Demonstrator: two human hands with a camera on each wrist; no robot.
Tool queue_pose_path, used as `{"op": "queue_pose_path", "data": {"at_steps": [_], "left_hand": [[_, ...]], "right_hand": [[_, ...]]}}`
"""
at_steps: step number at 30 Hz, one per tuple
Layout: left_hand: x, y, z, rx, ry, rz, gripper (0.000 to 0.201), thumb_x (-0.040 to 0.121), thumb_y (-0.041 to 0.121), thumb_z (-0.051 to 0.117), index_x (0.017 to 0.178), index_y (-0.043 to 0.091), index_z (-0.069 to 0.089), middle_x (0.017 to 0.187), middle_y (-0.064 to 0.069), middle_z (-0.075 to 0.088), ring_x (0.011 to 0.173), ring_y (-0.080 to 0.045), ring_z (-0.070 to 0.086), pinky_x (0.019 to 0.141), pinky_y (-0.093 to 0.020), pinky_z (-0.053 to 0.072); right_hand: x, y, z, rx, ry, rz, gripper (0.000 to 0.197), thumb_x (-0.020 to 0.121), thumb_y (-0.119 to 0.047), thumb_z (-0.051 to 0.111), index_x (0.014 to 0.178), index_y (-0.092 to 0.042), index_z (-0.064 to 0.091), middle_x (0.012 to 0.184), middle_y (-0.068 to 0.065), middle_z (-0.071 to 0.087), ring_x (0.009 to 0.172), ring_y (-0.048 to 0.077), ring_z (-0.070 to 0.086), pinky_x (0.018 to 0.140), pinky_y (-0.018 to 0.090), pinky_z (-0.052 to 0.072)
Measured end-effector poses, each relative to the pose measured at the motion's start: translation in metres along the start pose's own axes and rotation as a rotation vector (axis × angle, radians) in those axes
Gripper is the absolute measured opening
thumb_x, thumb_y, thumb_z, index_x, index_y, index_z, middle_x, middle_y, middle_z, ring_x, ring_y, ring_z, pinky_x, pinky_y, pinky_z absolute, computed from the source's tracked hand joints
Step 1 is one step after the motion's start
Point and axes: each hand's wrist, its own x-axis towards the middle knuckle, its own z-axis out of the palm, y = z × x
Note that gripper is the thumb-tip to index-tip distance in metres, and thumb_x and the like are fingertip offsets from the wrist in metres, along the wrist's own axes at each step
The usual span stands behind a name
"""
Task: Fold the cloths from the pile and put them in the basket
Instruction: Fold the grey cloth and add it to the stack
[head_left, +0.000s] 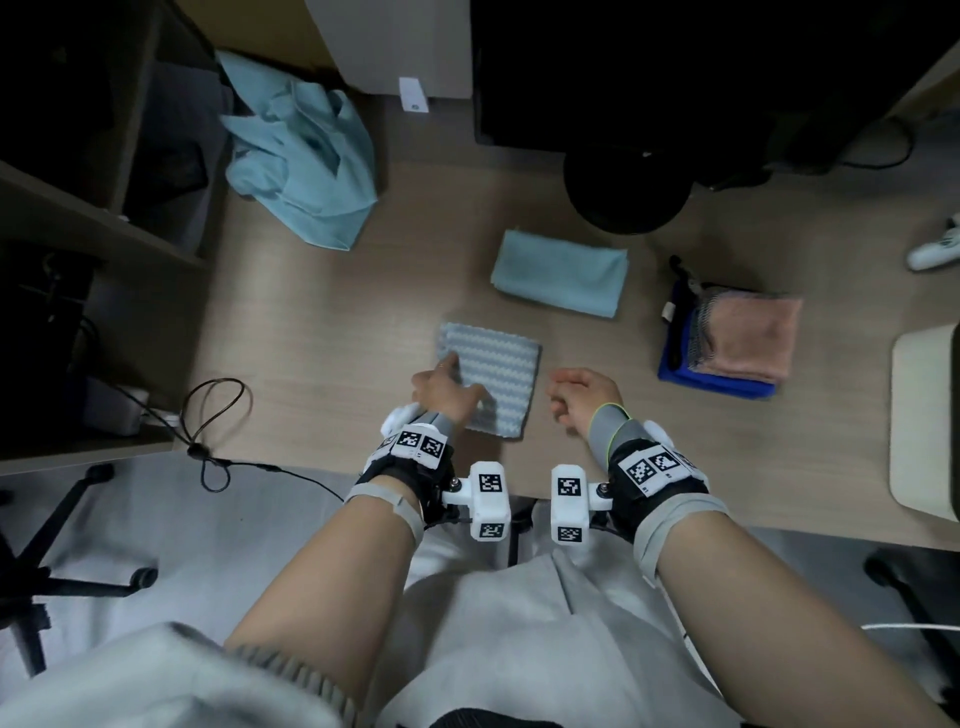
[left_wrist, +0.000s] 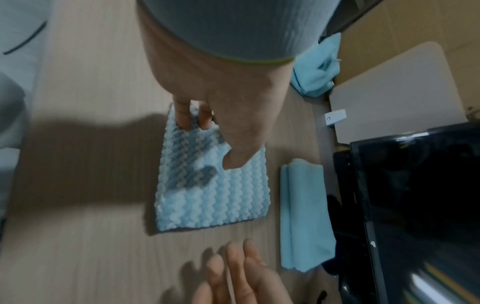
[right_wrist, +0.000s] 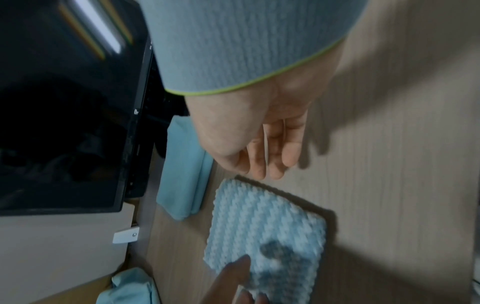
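A light wood-grain desk (head_left: 322, 332) carries several cloths. Near its front edge, at the middle, lies a folded pale blue and white ribbed cloth (head_left: 493, 376), square and flat. Just behind it, toward the back edge, sits a folded light blue cloth (head_left: 561, 280). At the back left corner is a loose heap of crumpled light blue cloths (head_left: 306, 156). Toward the right edge rests a stack of folded cloths (head_left: 727, 343), pink on top, dark blue beneath. A black monitor base (head_left: 623, 192) stands at the back.
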Motion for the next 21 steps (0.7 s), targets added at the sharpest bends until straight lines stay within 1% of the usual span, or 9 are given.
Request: {"op": "queue_pose_path", "data": {"at_steps": [2,5,7,9,11,15,17,19,21], "left_hand": [[-0.006,0.016,0.01,-0.066,-0.073,0.009,0.067,0.077,0.028,0.066,0.141,0.03,0.047,0.128,-0.009,0.041,0.109,-0.032,0.057,0.105,-0.04,0.046],[-0.013,0.043,0.027,-0.038,-0.118,0.041,0.052,0.085,0.025,0.061,0.136,0.026,0.049,0.126,-0.012,0.036,0.109,-0.036,0.053,0.107,-0.04,0.043],[-0.014,0.054,0.033,-0.049,-0.149,0.055,0.047,0.086,0.024,0.06,0.132,0.027,0.052,0.129,-0.013,0.036,0.112,-0.036,0.051,0.108,-0.042,0.042],[-0.014,0.061,0.036,-0.06,-0.193,0.077,0.044,0.085,0.022,0.06,0.129,0.027,0.055,0.131,-0.014,0.036,0.114,-0.037,0.051,0.107,-0.045,0.044],[-0.014,0.067,0.036,-0.071,-0.207,0.077,0.041,0.085,0.022,0.06,0.126,0.027,0.056,0.131,-0.014,0.036,0.113,-0.038,0.053,0.105,-0.046,0.046],[-0.009,0.07,0.031,-0.14,-0.185,-0.001,0.05,0.088,0.025,0.062,0.136,0.023,0.052,0.136,-0.011,0.034,0.112,-0.037,0.056,0.105,-0.045,0.046],[-0.005,0.069,0.027,-0.151,-0.175,-0.028,0.053,0.085,0.029,0.064,0.136,0.021,0.053,0.134,-0.01,0.036,0.108,-0.036,0.059,0.102,-0.044,0.048],[-0.002,0.072,0.025,-0.222,-0.104,-0.025,0.041,0.083,0.028,0.063,0.122,0.018,0.058,0.126,-0.009,0.048,0.101,-0.034,0.061,0.096,-0.045,0.051],[-0.001,0.083,0.021,-0.318,-0.057,-0.007,0.023,0.085,0.024,0.058,0.105,0.013,0.06,0.104,-0.011,0.064,0.09,-0.032,0.063,0.087,-0.041,0.055]], "right_hand": [[0.003,0.002,-0.013,-0.036,-0.009,0.003,0.025,0.091,0.0,0.051,0.112,-0.006,0.062,0.067,0.004,0.055,0.049,0.012,0.047,0.034,0.015,0.036],[0.006,-0.001,-0.039,-0.054,-0.064,0.013,0.031,0.089,-0.001,0.05,0.115,-0.014,0.06,0.071,0.002,0.058,0.057,0.013,0.048,0.051,0.022,0.041],[0.01,-0.001,-0.049,-0.048,-0.11,0.007,0.039,0.088,0.002,0.049,0.122,-0.012,0.059,0.084,0.001,0.063,0.062,0.012,0.051,0.057,0.021,0.043],[0.01,-0.003,-0.053,-0.053,-0.138,-0.008,0.044,0.088,0.005,0.049,0.128,-0.011,0.056,0.105,0.003,0.062,0.067,0.009,0.054,0.05,0.015,0.045],[0.011,-0.008,-0.053,-0.068,-0.15,-0.015,0.046,0.088,0.004,0.049,0.13,-0.012,0.054,0.112,0.005,0.06,0.066,0.011,0.054,0.043,0.013,0.042],[0.016,-0.017,-0.048,-0.096,-0.081,0.005,0.042,0.085,0.004,0.051,0.124,-0.011,0.058,0.098,0.005,0.062,0.064,0.012,0.054,0.048,0.018,0.042],[0.016,-0.022,-0.048,-0.1,-0.024,0.011,0.036,0.086,0.003,0.052,0.118,-0.01,0.06,0.086,0.004,0.062,0.063,0.012,0.054,0.044,0.016,0.041],[0.015,-0.025,-0.052,-0.064,0.004,0.022,0.03,0.088,0.004,0.05,0.112,-0.01,0.06,0.076,0.005,0.059,0.058,0.013,0.053,0.037,0.014,0.039],[0.014,-0.035,-0.059,-0.068,0.072,0.012,0.026,0.089,0.004,0.048,0.106,-0.011,0.061,0.072,0.006,0.058,0.055,0.014,0.052,0.036,0.016,0.039]]}}
